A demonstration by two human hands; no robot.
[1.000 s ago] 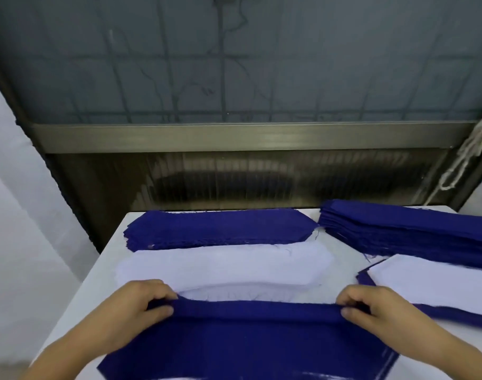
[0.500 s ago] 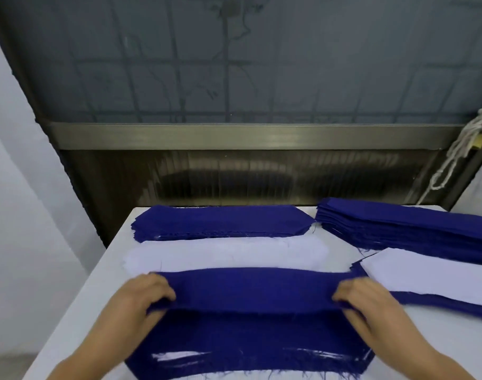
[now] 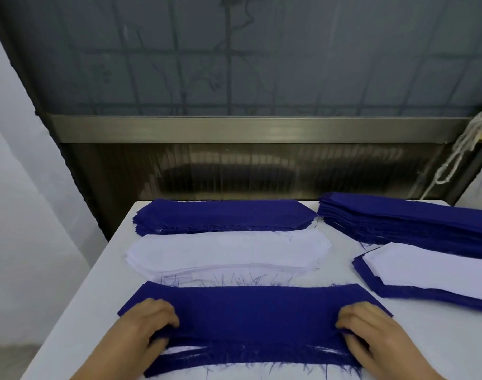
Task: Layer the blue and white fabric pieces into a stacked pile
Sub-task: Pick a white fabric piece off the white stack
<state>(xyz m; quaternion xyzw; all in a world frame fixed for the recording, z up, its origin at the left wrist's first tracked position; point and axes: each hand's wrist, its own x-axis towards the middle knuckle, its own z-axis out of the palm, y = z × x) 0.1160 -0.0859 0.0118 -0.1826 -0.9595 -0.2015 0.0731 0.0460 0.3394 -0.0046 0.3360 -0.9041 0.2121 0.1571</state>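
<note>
Head view, the only one on offer, looks down over a white table point(image 3: 78, 297) where the person works right in front of me. Both hands sit on a blue fabric piece point(image 3: 248, 311) at the near edge: the left hand point(image 3: 149, 325) has its fingers curled round that piece's left end, and the right hand point(image 3: 368, 330) has its fingers curled and pinching the right end, so each one grips cloth and neither is slack. Beneath the near edge a sliver of white and another blue layer peek out, so I judge this piece is being laid onto a pile already begun; how many layers lie under it I cannot tell. Plenty looks left to do. Counting what shows: one blue stack point(image 3: 223, 216) at the far middle, one white stack point(image 3: 228, 253) just in front of it, a taller blue stack point(image 3: 412, 223) at the far right, and a layered set point(image 3: 431, 272) at the right with white on top of blue, running out of view. Two hands, four supplies of cloth, and one working pile under the hands. A pale cord point(image 3: 461, 149) hangs by the wall at the far right.
</note>
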